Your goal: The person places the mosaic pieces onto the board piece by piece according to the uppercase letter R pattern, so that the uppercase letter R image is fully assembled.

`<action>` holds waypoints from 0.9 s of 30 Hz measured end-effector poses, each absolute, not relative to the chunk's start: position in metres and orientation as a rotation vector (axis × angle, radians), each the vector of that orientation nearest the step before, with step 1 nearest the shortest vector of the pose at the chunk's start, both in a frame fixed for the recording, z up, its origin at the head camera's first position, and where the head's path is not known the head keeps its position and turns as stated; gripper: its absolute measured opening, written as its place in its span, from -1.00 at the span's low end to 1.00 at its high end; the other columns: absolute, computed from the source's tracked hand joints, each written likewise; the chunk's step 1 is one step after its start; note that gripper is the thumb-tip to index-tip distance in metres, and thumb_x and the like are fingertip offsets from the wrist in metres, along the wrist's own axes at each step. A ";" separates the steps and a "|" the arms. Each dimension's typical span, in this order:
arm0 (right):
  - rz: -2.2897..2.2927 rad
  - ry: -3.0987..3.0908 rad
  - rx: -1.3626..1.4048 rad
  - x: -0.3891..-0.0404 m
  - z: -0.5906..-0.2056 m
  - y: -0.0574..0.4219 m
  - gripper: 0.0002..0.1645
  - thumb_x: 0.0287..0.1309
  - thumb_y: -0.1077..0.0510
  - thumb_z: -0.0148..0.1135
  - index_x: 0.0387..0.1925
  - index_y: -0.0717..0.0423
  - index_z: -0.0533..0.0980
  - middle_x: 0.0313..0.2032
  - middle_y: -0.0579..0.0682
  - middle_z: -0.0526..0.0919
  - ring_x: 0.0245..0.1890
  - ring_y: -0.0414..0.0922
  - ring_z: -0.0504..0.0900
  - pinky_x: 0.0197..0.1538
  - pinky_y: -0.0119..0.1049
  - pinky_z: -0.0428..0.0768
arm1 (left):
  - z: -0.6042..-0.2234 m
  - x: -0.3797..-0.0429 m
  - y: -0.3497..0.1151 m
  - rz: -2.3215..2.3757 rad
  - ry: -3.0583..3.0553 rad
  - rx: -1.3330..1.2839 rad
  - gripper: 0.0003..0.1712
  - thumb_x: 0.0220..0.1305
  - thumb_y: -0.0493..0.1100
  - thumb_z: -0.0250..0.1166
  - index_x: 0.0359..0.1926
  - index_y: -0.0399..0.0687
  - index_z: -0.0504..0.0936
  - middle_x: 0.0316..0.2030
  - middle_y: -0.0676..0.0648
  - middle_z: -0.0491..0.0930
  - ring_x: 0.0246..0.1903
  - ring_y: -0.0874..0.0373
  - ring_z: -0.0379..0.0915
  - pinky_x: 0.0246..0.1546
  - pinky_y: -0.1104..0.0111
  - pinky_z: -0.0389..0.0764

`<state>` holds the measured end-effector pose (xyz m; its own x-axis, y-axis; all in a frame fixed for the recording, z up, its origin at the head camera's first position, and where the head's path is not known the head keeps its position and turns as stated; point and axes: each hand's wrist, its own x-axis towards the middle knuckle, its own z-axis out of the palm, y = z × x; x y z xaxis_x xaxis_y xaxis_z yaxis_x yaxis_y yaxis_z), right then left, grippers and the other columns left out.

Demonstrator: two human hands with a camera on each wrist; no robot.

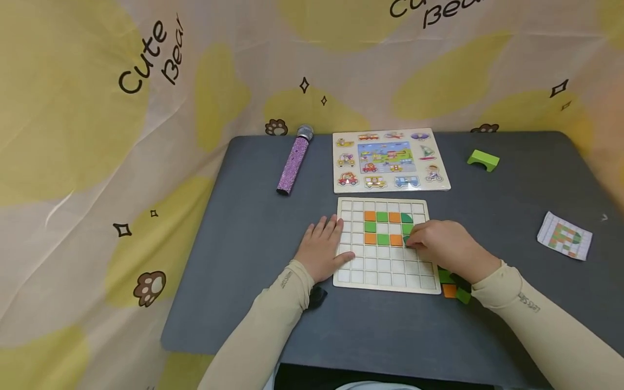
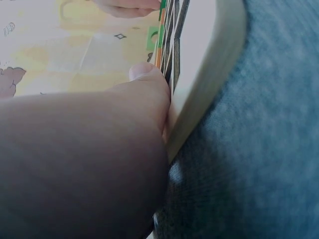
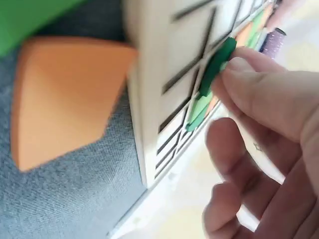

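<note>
"Green tile [image 3: 218, 65], dark one: where?"

"Pinched by the right hand [image 1: 444, 242], at the right end of the lowest tiled row on the gridded board [image 1: 385, 277]; fully seated or not, impossible to tell."

"And the left hand [image 1: 319, 249]?"

"Laid along the board's left edge, fingers straight, grasping nothing."

"Done so far?"

"Laid: orange and green tiles [image 1: 382, 216] over three rows, two middle cells bare. Unplaced: loose tiles [image 1: 449, 291] by the near right corner. Probably only partway, going by the patterned card [image 1: 565, 236] farther right."
</note>
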<state>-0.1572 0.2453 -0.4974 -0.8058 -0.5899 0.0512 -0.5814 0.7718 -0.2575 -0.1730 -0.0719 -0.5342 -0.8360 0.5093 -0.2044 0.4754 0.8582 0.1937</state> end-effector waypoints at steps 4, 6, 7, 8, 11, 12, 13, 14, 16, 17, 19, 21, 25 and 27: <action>-0.361 2.958 -1.041 -0.159 -0.499 0.244 -0.69 0.09 0.33 0.63 -0.09 0.07 0.86 -0.14 -0.04 0.83 -0.19 -0.03 0.77 -0.23 -0.10 0.76 | -0.531 -0.173 -0.069 0.205 2.783 0.763 0.03 0.60 0.42 -0.01 0.73 -0.13 -0.05 0.70 -0.17 -0.09 0.67 -0.16 -0.24 0.62 -0.08 -0.09; -0.348 2.978 -1.051 -0.160 -0.501 0.243 -0.72 0.08 0.32 0.64 -0.13 0.06 0.86 -0.18 -0.05 0.82 -0.22 -0.04 0.76 -0.24 -0.11 0.76 | -0.530 -0.174 -0.068 0.198 2.774 0.764 0.03 0.61 0.42 -0.02 0.74 -0.12 -0.08 0.70 -0.17 -0.11 0.67 -0.16 -0.25 0.62 -0.08 -0.11; -0.347 2.984 -1.049 -0.160 -0.501 0.243 -0.73 0.07 0.32 0.65 -0.15 0.06 0.86 -0.20 -0.05 0.82 -0.23 -0.03 0.76 -0.24 -0.10 0.77 | -0.530 -0.174 -0.068 0.204 2.771 0.766 0.03 0.61 0.42 -0.02 0.74 -0.12 -0.08 0.70 -0.17 -0.11 0.67 -0.16 -0.25 0.62 -0.08 -0.11; -0.343 2.991 -1.042 -0.159 -0.501 0.242 -0.74 0.06 0.31 0.66 -0.17 0.06 0.86 -0.20 -0.05 0.81 -0.24 -0.03 0.75 -0.24 -0.10 0.77 | -0.530 -0.174 -0.067 0.207 2.769 0.768 0.03 0.61 0.42 -0.02 0.74 -0.12 -0.08 0.70 -0.17 -0.11 0.67 -0.16 -0.26 0.62 -0.07 -0.11; -0.356 2.983 -1.010 -0.157 -0.500 0.242 -0.74 0.06 0.30 0.67 -0.17 0.08 0.86 -0.19 -0.03 0.80 -0.21 -0.01 0.74 -0.19 -0.08 0.78 | -0.530 -0.175 -0.066 0.200 2.769 0.776 0.03 0.61 0.42 -0.03 0.74 -0.12 -0.09 0.70 -0.17 -0.12 0.67 -0.16 -0.26 0.62 -0.07 -0.12; -0.363 2.977 -0.998 -0.155 -0.500 0.242 -0.73 0.05 0.31 0.67 -0.15 0.09 0.86 -0.18 -0.02 0.79 -0.20 0.00 0.75 -0.18 -0.07 0.78 | -0.530 -0.175 -0.066 0.205 2.774 0.778 0.03 0.61 0.42 -0.02 0.73 -0.13 -0.07 0.70 -0.17 -0.11 0.67 -0.17 -0.24 0.62 -0.08 -0.10; -0.373 2.972 -0.988 -0.154 -0.499 0.243 -0.71 0.05 0.32 0.66 -0.14 0.10 0.85 -0.16 -0.01 0.79 -0.18 0.00 0.75 -0.17 -0.07 0.79 | -0.530 -0.175 -0.066 0.200 2.776 0.779 0.03 0.61 0.42 -0.02 0.73 -0.13 -0.07 0.70 -0.17 -0.10 0.67 -0.16 -0.24 0.62 -0.08 -0.10; -0.378 2.968 -0.978 -0.152 -0.499 0.243 -0.69 0.04 0.33 0.67 -0.12 0.11 0.85 -0.15 -0.01 0.80 -0.18 0.00 0.77 -0.17 -0.07 0.79 | -0.530 -0.175 -0.065 0.192 2.776 0.778 0.04 0.60 0.42 -0.02 0.73 -0.12 -0.08 0.70 -0.17 -0.11 0.67 -0.16 -0.25 0.62 -0.08 -0.10; -0.371 2.970 -0.969 -0.148 -0.498 0.245 -0.67 0.02 0.34 0.67 -0.11 0.12 0.85 -0.16 0.00 0.80 -0.20 -0.01 0.78 -0.19 -0.08 0.79 | -0.530 -0.176 -0.064 0.176 2.773 0.777 0.04 0.60 0.44 -0.04 0.74 -0.11 -0.10 0.70 -0.16 -0.12 0.67 -0.15 -0.27 0.62 -0.07 -0.11; -0.354 2.976 -0.963 -0.146 -0.498 0.245 -0.66 0.01 0.33 0.68 -0.11 0.12 0.85 -0.16 0.00 0.80 -0.21 -0.01 0.78 -0.20 -0.09 0.79 | -0.531 -0.176 -0.064 0.170 2.770 0.777 0.04 0.60 0.44 -0.05 0.74 -0.10 -0.11 0.70 -0.15 -0.14 0.67 -0.14 -0.28 0.63 -0.07 -0.12; -0.321 2.987 -0.965 -0.143 -0.498 0.246 -0.65 -0.02 0.32 0.70 -0.12 0.12 0.85 -0.18 -0.01 0.80 -0.22 -0.02 0.78 -0.23 -0.09 0.78 | -0.531 -0.177 -0.063 0.166 2.766 0.780 0.05 0.60 0.45 -0.06 0.74 -0.09 -0.13 0.71 -0.15 -0.16 0.67 -0.14 -0.30 0.63 -0.06 -0.14; -0.288 3.000 -0.978 -0.142 -0.498 0.245 -0.67 -0.02 0.33 0.70 -0.15 0.11 0.85 -0.21 -0.01 0.80 -0.23 -0.02 0.77 -0.25 -0.09 0.76 | -0.532 -0.177 -0.063 0.185 2.768 0.781 0.05 0.60 0.45 -0.04 0.74 -0.10 -0.12 0.70 -0.15 -0.15 0.67 -0.14 -0.29 0.63 -0.07 -0.14; -0.261 3.013 -1.042 -0.146 -0.500 0.234 -0.75 0.00 0.35 0.68 -0.25 0.08 0.83 -0.29 -0.04 0.80 -0.30 -0.05 0.75 -0.27 -0.10 0.75 | -0.531 -0.175 -0.066 0.220 2.775 0.767 0.04 0.60 0.42 -0.01 0.73 -0.14 -0.07 0.70 -0.18 -0.12 0.67 -0.17 -0.26 0.62 -0.09 -0.12; -0.255 3.012 -1.064 -0.150 -0.499 0.228 -0.77 0.02 0.33 0.68 -0.26 0.05 0.82 -0.31 -0.06 0.81 -0.34 -0.08 0.74 -0.28 -0.12 0.74 | -0.533 -0.175 -0.070 0.231 2.779 0.755 0.04 0.60 0.42 0.00 0.73 -0.14 -0.06 0.70 -0.18 -0.11 0.67 -0.17 -0.25 0.62 -0.09 -0.11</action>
<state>-0.1497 0.2278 -0.4994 -0.7779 -0.6183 0.1120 -0.6284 0.7673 -0.1284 -0.1746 -0.0695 -0.5331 -0.8338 0.5150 -0.1989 0.4751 0.8529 0.2166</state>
